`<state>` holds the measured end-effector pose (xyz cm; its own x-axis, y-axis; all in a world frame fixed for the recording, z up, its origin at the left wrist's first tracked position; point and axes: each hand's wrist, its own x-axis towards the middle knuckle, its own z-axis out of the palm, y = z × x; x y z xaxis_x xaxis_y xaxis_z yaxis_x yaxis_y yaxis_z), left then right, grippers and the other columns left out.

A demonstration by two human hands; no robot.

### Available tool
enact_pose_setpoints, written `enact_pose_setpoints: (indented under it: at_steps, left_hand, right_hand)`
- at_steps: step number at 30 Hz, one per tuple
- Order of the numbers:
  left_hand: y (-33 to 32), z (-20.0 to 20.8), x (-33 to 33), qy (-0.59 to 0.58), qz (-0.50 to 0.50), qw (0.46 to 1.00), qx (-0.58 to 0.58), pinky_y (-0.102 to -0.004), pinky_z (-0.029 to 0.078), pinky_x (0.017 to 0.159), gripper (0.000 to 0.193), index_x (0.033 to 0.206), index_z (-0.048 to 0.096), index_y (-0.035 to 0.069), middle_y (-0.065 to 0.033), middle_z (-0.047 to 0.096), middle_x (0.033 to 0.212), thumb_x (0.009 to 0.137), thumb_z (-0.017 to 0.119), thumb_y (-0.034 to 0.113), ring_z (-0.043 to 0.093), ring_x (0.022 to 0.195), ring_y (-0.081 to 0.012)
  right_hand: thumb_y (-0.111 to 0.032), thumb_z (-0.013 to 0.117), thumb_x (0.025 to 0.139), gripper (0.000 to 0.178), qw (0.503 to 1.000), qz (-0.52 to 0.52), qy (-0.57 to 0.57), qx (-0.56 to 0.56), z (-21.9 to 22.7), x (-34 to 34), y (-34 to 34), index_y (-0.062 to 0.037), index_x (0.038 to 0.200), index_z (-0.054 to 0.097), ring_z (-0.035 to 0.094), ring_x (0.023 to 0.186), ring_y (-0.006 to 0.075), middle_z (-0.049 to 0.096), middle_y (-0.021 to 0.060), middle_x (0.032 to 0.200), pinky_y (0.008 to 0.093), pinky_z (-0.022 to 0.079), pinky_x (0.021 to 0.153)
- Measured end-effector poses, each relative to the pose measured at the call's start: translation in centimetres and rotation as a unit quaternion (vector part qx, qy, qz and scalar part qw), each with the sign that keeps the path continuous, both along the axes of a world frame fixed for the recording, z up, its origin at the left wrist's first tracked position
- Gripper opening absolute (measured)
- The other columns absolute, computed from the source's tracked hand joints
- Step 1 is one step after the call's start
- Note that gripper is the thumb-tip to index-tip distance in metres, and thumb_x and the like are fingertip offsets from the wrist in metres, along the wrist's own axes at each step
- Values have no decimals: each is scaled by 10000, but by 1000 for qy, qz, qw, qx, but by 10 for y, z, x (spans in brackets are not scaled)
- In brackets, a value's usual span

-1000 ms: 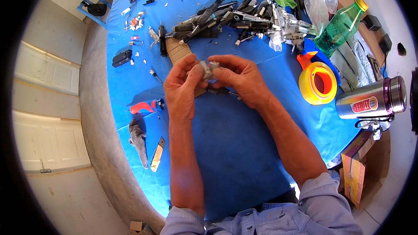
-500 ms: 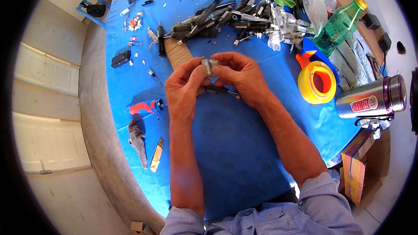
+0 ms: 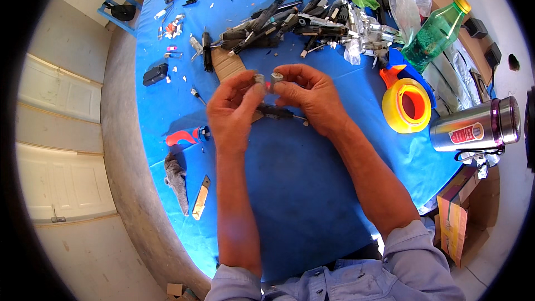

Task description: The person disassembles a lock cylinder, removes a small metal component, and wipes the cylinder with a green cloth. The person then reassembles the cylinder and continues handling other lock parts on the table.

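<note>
By the cardboard strip point(image 3: 227, 66), a small grey piece point(image 3: 259, 78) was pinched in the nearly closed left hand point(image 3: 231, 112), a grey metal cylinder point(image 3: 277, 79) in the similarly closed right hand point(image 3: 313, 99); either risked being dropped through a slackened pinch.

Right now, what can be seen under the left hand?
Cardboard shows past the left hand, on the blue cloth. What lies directly beneath the hand is covered, so I cannot tell.

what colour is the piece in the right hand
The piece is grey, best seen in the head view.
</note>
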<state>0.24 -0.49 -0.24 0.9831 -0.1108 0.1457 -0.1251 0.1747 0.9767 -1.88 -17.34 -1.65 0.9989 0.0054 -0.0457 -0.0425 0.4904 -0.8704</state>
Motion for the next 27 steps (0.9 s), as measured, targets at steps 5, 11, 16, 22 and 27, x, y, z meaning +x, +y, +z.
enact_pose_setpoints:
  at_steps: [5, 11, 16, 22, 27]
  left_hand:
    - [-5, 1, -3, -23, -35, 999, 23, -273, 547, 886, 294, 1194, 665, -17, -97, 714, 1095, 902, 701, -8, 676, 1000, -155]
    - [-4, 1, -3, -12, -36, 999, 21, -282, 549, 885, 303, 1197, 662, -15, -96, 714, 1099, 899, 710, -1, 677, 1000, -158]
    - [-2, -1, 0, -17, -18, 1000, 18, -279, 555, 854, 315, 1202, 654, -10, -92, 711, 1101, 898, 726, 33, 677, 995, -157]
    - [-2, -1, 0, -22, -18, 999, 21, -286, 560, 841, 314, 1200, 652, -9, -93, 709, 1102, 901, 729, 45, 678, 993, -156]
    - [-2, -2, 0, -20, -21, 999, 15, -286, 559, 842, 318, 1204, 649, -11, -95, 709, 1107, 902, 728, 47, 678, 993, -157]
  right_hand:
    - [-83, 761, 883, 304, 1000, 7, 4, 8, 2, -1, -1, -3, 1161, 666, 664, 930, 140, 697, 78, 1067, 276, 572, 765]
    - [-87, 760, 884, 299, 1000, 9, 0, 6, 2, -1, -3, -2, 1156, 667, 666, 933, 139, 698, 75, 1069, 276, 573, 765]
    - [-94, 757, 889, 299, 1000, 4, 2, -1, 5, -1, -3, 0, 1157, 667, 666, 935, 135, 699, 76, 1070, 274, 572, 760]
    - [-97, 746, 899, 301, 1000, 14, -13, -16, 2, 0, -2, 3, 1172, 664, 666, 934, 134, 700, 76, 1075, 271, 572, 754]
    - [-95, 743, 901, 311, 1000, 16, -7, -15, 3, -1, -1, 5, 1184, 663, 666, 926, 129, 700, 76, 1077, 264, 570, 746]
